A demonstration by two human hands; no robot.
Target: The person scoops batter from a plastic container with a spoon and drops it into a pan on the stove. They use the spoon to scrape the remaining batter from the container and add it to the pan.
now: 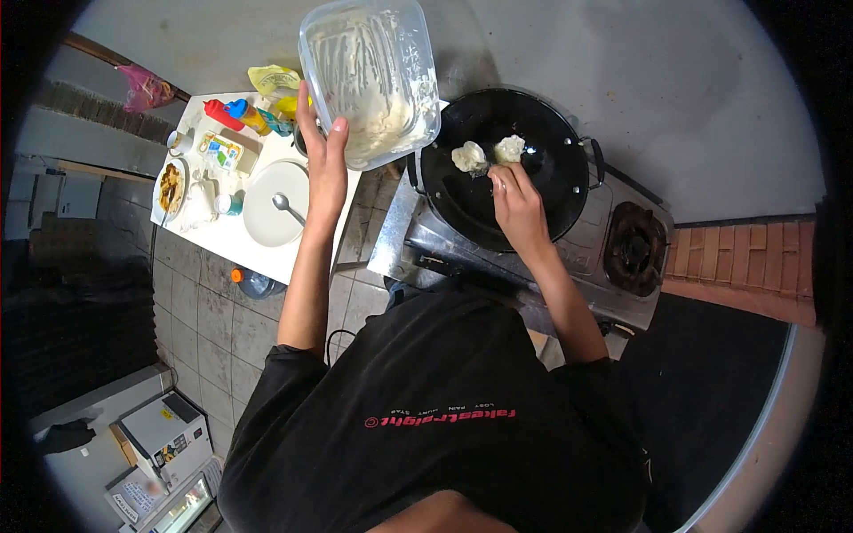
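My left hand [327,164] grips a clear plastic container [311,71] by its near left side, tilted so the inside shows. Pale batter [386,129] smears its walls and gathers in the lower end. My right hand [518,209] reaches over a black wok [471,209], fingers pinched together close to the batter. What is between those fingertips, if anything, is hidden. Two whitish lumps of batter lie in the wok, one left lump [468,157] and one right lump [509,149], just beyond my right fingertips.
The wok sits on a metal gas stove [577,258], with a bare burner [636,246] at right. A white table [258,256] on the left holds a plate [267,218] with a spoon [286,206], squeeze bottles [227,115] and a food dish [171,191]. A water jug [256,284] stands below.
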